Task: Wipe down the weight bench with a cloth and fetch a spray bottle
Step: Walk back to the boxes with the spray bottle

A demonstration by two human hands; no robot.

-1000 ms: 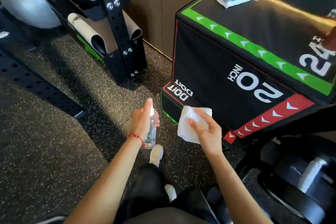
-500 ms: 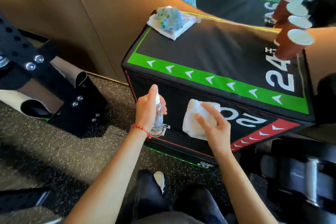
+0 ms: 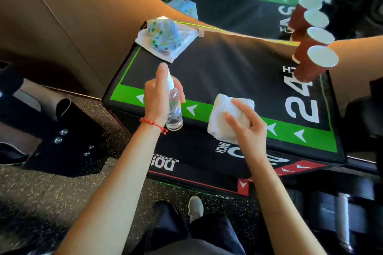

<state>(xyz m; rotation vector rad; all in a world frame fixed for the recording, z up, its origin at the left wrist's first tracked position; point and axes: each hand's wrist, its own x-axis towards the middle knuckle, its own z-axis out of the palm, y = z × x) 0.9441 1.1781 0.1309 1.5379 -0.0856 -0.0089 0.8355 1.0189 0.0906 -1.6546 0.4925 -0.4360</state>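
Observation:
My left hand [image 3: 156, 97] grips a small clear spray bottle [image 3: 174, 109] upright, forefinger on its white nozzle, over the near left edge of a black padded box [image 3: 223, 68] with a green arrow stripe and "24". A folded white cloth [image 3: 226, 116] is held in my right hand [image 3: 246, 128] just above the box's front edge, to the right of the bottle. The bottle's nozzle points toward the box top.
A patterned blue cloth on a white towel [image 3: 165, 37] lies at the box's far left corner. Several red paper cups [image 3: 313, 54] stand along its right side. A black rack foot [image 3: 62, 136] sits left on the speckled floor; a dumbbell [image 3: 342, 219] lies lower right. Another person stands beyond.
My view has risen from the floor and box side to the box top. Both hands, still holding the bottle and the cloth, moved up over the box's front edge.

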